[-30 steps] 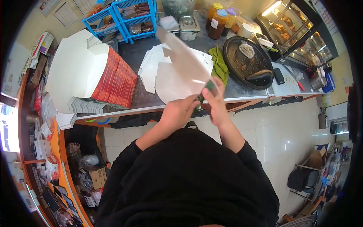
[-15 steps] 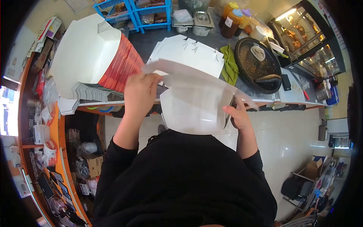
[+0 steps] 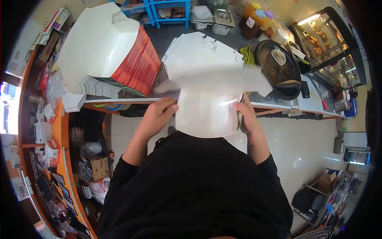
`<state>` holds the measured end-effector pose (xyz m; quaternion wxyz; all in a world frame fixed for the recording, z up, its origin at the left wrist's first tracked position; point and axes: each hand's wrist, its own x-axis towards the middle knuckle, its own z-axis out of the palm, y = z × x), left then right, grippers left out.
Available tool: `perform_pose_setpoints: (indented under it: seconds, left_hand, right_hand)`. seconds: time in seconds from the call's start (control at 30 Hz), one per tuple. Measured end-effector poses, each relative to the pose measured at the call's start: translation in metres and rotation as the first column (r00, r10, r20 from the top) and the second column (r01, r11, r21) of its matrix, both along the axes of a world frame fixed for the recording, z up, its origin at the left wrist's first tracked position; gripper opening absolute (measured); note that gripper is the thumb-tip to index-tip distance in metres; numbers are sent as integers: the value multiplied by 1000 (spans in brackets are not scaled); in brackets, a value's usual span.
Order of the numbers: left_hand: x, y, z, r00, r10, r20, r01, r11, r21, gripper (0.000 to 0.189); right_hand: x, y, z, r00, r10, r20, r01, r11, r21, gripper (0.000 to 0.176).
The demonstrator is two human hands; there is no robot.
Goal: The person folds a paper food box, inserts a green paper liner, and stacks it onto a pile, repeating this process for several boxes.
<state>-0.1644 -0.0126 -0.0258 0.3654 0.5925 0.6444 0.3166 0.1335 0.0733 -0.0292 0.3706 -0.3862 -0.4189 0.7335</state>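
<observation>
A partly folded white cardboard food box (image 3: 209, 109) is held in front of my body, its large upper flap blurred by motion. My right hand (image 3: 248, 115) grips the right side, thumb on the inside and fingers behind the wall. At the left edge, my left hand (image 3: 159, 115) has its fingers closed around the cardboard side; the fingertips are partly hidden. Just beyond the box, flat white box blanks (image 3: 203, 55) lie on the counter. To the left stands a nested stack of folded red-and-white boxes (image 3: 137, 59).
On the counter's right side are a round black tray (image 3: 274, 59) with crumbs, a green cloth (image 3: 247, 55) and sauce bottles (image 3: 254, 22). A lit glass food cabinet (image 3: 326, 40) stands farther right. Blue baskets (image 3: 171, 14) and lidded metal containers (image 3: 222, 20) line the back.
My left hand has come down from the upper flap to the box's left side. The flap has swung and tilted, while my right hand keeps its grip on the right side.
</observation>
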Motion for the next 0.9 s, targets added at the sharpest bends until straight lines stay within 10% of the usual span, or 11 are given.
perform_pose_setpoints:
  seconds: [0.17, 0.33, 0.47, 0.63, 0.77, 0.9]
  left_hand:
    - [-19, -5, 22, 935, -354, -30, 342, 872, 349, 136]
    - [-19, 11, 23, 862, -391, 323, 151, 806, 573, 142]
    - [-35, 10, 40, 892, -375, 251, 117, 729, 674, 142]
    - [-54, 10, 50, 887, -309, 343, -9, 731, 682, 134]
    - [-76, 5, 70, 877, -411, 247, 70, 619, 782, 130]
    - [-88, 8, 76, 980, -160, 115, -14, 527, 850, 132]
  right_hand:
    - [-19, 18, 39, 986, 144, -82, -152, 983, -103, 75]
    - [-50, 11, 51, 985, 96, -145, -70, 982, 175, 116]
    - [-62, 15, 62, 950, 308, 44, -260, 706, 659, 141]
    - [-92, 2, 87, 983, 18, 180, -138, 716, 684, 122]
    - [-108, 13, 100, 971, 239, -22, -168, 741, 651, 114]
    - [-141, 24, 125, 904, -341, 259, -195, 211, 958, 100]
